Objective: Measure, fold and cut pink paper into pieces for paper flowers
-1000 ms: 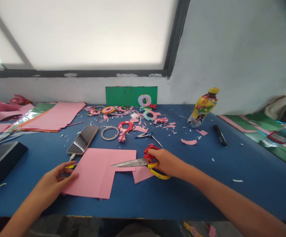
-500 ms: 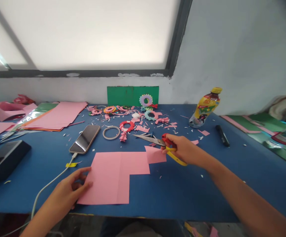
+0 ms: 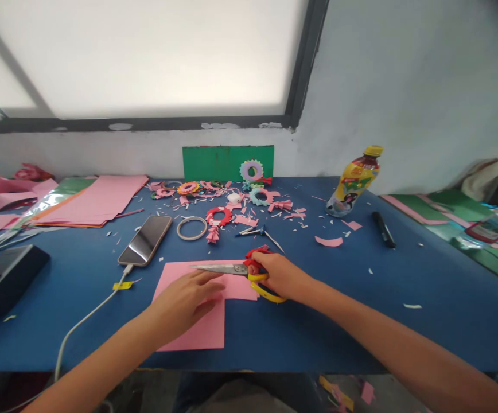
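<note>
A pink sheet of paper (image 3: 206, 332) with a notch cut from its lower right side lies near the table's front edge. My left hand (image 3: 184, 301) rests over its middle, palm down, with fingers stretched toward the right. Scissors (image 3: 221, 268) with red and yellow handles are gripped in my right hand (image 3: 283, 276), at the sheet's right end. Their blades look closed and point left across the sheet's upper part, just above my left fingertips. My hands and the scissors hide part of the paper, including most of its right end.
On the blue table (image 3: 318, 338) behind the paper are a phone (image 3: 146, 241) on a cable, a tape roll (image 3: 191, 228), a compass (image 3: 260, 232), paper rosettes (image 3: 218, 217) and scraps. A bottle (image 3: 354, 180) and black marker (image 3: 383, 229) stand and lie right; pink sheets (image 3: 94, 201) lie left.
My left hand has moved from the sheet's left edge onto its middle. My right hand has brought the scissors left and nearer; the small pink flap it held is now mostly hidden.
</note>
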`<state>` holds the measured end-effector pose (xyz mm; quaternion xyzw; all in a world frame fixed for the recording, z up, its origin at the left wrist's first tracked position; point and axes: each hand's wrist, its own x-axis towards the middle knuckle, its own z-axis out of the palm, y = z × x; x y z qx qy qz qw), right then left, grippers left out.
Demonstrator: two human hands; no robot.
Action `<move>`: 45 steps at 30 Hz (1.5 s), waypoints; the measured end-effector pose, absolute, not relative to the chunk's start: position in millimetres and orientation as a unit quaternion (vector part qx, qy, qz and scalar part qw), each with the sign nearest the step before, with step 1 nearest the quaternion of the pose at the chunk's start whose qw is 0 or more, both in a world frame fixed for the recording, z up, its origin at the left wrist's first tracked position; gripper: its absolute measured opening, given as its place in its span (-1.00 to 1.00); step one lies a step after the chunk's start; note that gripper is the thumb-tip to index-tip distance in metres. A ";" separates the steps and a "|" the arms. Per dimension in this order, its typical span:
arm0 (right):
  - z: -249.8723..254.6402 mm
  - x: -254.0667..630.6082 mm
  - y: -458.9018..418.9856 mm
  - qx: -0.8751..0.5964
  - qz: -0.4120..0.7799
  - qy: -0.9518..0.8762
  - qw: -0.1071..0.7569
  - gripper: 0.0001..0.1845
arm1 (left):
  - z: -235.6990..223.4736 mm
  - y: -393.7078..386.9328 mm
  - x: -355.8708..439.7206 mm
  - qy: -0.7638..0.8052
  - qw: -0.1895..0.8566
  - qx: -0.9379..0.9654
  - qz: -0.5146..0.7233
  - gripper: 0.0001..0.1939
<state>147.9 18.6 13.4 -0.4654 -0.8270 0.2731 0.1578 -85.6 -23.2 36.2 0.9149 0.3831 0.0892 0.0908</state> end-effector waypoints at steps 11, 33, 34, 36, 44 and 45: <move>12.5 152.8 22.7 -0.454 0.272 -0.830 0.176 -0.82 | 26.8 -22.3 -78.9 0.349 0.089 0.930 0.078 -0.70; 16.0 155.6 23.3 -0.464 0.264 -0.815 0.224 -0.93 | 30.9 -16.4 -53.6 0.329 0.061 0.941 0.056 -0.75; 17.0 157.2 24.4 -0.469 0.270 -0.805 0.243 -0.92 | 31.2 -16.3 -49.7 0.332 0.051 0.941 0.042 -0.76; 18.7 161.6 27.3 -0.484 0.289 -0.773 0.290 -0.89 | 32.0 -16.2 -43.2 0.331 0.027 0.943 0.009 -0.78; 16.2 176.0 37.0 -0.527 0.317 -0.709 0.344 -0.75 | 48.6 -6.7 -30.8 0.291 -0.004 0.955 -0.055 -0.78; 15.6 176.5 37.6 -0.528 0.316 -0.710 0.344 -0.75 | 50.7 -4.5 -29.2 0.275 -0.010 0.959 -0.070 -0.78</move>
